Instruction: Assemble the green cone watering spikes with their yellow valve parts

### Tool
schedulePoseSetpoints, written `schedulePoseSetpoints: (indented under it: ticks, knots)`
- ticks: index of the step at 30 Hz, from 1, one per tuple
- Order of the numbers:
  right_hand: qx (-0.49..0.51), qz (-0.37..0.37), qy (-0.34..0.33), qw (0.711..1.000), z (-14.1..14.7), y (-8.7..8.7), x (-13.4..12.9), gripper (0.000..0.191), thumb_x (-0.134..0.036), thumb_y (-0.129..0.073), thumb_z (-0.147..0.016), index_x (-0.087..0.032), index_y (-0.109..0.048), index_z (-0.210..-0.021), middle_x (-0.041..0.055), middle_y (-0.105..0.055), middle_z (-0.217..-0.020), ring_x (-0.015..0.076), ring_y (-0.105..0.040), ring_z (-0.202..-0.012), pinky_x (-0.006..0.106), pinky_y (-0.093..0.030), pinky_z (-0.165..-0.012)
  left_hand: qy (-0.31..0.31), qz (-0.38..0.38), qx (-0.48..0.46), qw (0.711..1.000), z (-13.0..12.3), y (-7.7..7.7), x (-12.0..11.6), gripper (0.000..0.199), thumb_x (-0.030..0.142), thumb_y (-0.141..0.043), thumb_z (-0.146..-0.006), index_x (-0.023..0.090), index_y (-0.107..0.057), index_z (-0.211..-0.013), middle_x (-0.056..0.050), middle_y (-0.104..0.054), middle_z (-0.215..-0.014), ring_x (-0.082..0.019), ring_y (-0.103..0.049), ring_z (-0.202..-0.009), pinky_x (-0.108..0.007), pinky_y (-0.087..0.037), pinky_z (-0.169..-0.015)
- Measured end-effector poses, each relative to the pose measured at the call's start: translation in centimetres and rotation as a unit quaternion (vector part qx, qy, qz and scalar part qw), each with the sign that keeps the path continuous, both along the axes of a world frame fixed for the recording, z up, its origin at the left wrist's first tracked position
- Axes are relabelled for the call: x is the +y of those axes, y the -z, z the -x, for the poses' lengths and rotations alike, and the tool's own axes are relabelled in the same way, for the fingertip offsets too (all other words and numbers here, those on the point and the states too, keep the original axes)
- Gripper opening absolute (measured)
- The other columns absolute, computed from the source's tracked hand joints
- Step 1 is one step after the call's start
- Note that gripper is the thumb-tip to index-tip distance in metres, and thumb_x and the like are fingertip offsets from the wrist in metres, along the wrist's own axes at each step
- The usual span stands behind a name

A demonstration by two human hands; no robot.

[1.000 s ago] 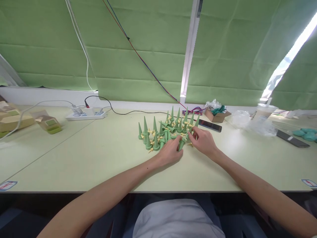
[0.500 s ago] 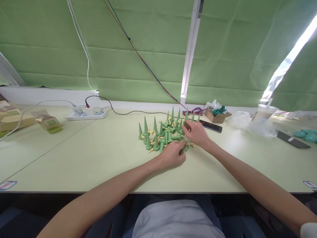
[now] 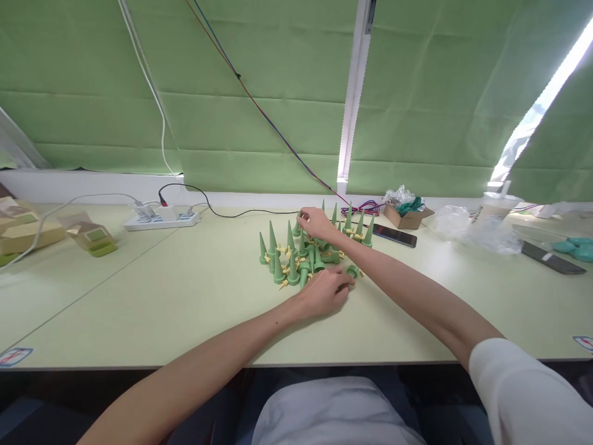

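A cluster of green cones (image 3: 278, 270) with small yellow pronged pieces (image 3: 283, 284) covers the middle of the table; several cones stand upright and others lie on their sides. My right hand (image 3: 319, 224) reaches over the far left part of the cluster, its fingers pinched on a green cone (image 3: 296, 230). At the near edge, my left hand (image 3: 327, 290) rests on the table with its fingers loosely apart. Just beyond its fingertips lies a green piece with a round base (image 3: 353, 271); whether they touch it is unclear. My right forearm hides part of the cluster.
A dark phone (image 3: 393, 235) lies right of the cones, before an open cardboard box (image 3: 402, 219) with foil. Farther right are a plastic bag (image 3: 491, 240), a cup (image 3: 495, 207) and a dark flat object (image 3: 551, 258). A power strip (image 3: 162, 220) and cardboard packages (image 3: 90, 233) are left.
My right hand has swung left across the far side of the cluster, with a cone in its fingers. The green piece formerly in my left hand no longer shows between its fingers.
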State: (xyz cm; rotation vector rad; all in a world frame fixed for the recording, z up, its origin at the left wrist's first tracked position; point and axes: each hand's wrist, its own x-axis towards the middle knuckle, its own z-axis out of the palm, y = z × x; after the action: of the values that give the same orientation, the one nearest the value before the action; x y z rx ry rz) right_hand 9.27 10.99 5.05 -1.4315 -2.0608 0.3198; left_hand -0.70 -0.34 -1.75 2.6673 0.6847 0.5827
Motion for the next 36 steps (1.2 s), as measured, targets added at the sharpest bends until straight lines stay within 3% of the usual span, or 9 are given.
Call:
schedulePoseSetpoints:
  ticks: [4,11,15,20,27,32,36]
  knots:
    - [-0.006,0.048,-0.041,0.998,0.3,0.4,1.2,0.021,-0.024,-0.045,-0.099,-0.015,-0.059,-0.086,0.0068,-0.074,-0.088,0.0114,-0.061,-0.049,0.026,-0.049,-0.06,-0.003,-0.002,0.001,1.0,0.0,0.0,-0.1,0.033,0.017,-0.044,-0.09,0.022,-0.073,-0.102,-0.006,-0.066,-0.098,-0.019,-0.063,-0.084,-0.027,-0.044,-0.07]
    - [-0.044,0.084,-0.056,0.994,-0.2,0.6,2.5,0.021,-0.029,-0.054,-0.096,-0.014,-0.065,-0.086,0.0051,-0.072,-0.077,0.0118,-0.061,-0.048,0.025,-0.05,-0.055,-0.004,-0.005,0.003,1.0,-0.1,0.2,-0.1,0.032,0.018,-0.043,-0.091,0.022,-0.073,-0.103,-0.006,-0.066,-0.097,-0.018,-0.062,-0.082,-0.028,-0.044,-0.069]
    - [-0.08,0.083,-0.053,0.992,-0.3,0.3,2.6,0.011,-0.019,-0.06,-0.091,-0.013,-0.068,-0.092,0.0025,-0.069,-0.066,0.0136,-0.063,-0.051,0.025,-0.051,-0.06,-0.007,-0.002,0.007,1.0,0.0,0.1,-0.1,0.031,0.02,-0.044,-0.091,0.023,-0.073,-0.102,-0.006,-0.066,-0.096,-0.019,-0.062,-0.083,-0.028,-0.044,-0.069]
    - [-0.121,0.07,-0.025,0.99,-0.8,0.0,2.5,0.028,-0.004,-0.048,-0.089,-0.01,-0.066,-0.11,0.0072,-0.071,-0.078,0.0143,-0.064,-0.055,0.027,-0.052,-0.067,-0.004,-0.004,0.012,1.0,0.1,0.0,-0.2,0.03,0.021,-0.044,-0.091,0.024,-0.073,-0.099,-0.006,-0.065,-0.093,-0.019,-0.062,-0.079,-0.028,-0.043,-0.069]
    - [-0.174,0.106,0.002,0.979,-1.2,0.7,2.6,0.047,0.005,-0.057,-0.075,-0.009,-0.063,-0.12,0.0165,-0.067,-0.111,0.0149,-0.066,-0.059,0.027,-0.05,-0.058,-0.006,0.005,0.014,1.0,0.0,-0.2,-0.3,0.028,0.02,-0.046,-0.09,0.023,-0.074,-0.096,-0.006,-0.063,-0.089,-0.019,-0.06,-0.075,-0.029,-0.042,-0.066]
    - [-0.192,0.123,0.001,0.974,-1.0,1.1,2.5,0.048,-0.002,-0.067,-0.073,-0.01,-0.065,-0.121,0.0121,-0.071,-0.092,0.0198,-0.069,-0.065,0.029,-0.05,-0.065,-0.004,0.005,0.024,1.0,0.0,-0.3,-0.4,0.029,0.02,-0.045,-0.09,0.024,-0.073,-0.095,-0.006,-0.063,-0.088,-0.019,-0.06,-0.075,-0.029,-0.04,-0.063]
    - [-0.19,0.126,-0.007,0.974,-1.0,1.0,2.4,0.043,-0.004,-0.063,-0.078,-0.01,-0.065,-0.121,0.0107,-0.071,-0.087,0.0181,-0.068,-0.057,0.03,-0.051,-0.066,-0.004,0.005,0.023,1.0,0.0,-0.4,-0.4,0.029,0.02,-0.045,-0.09,0.024,-0.073,-0.094,-0.006,-0.062,-0.088,-0.019,-0.059,-0.073,-0.029,-0.04,-0.062]
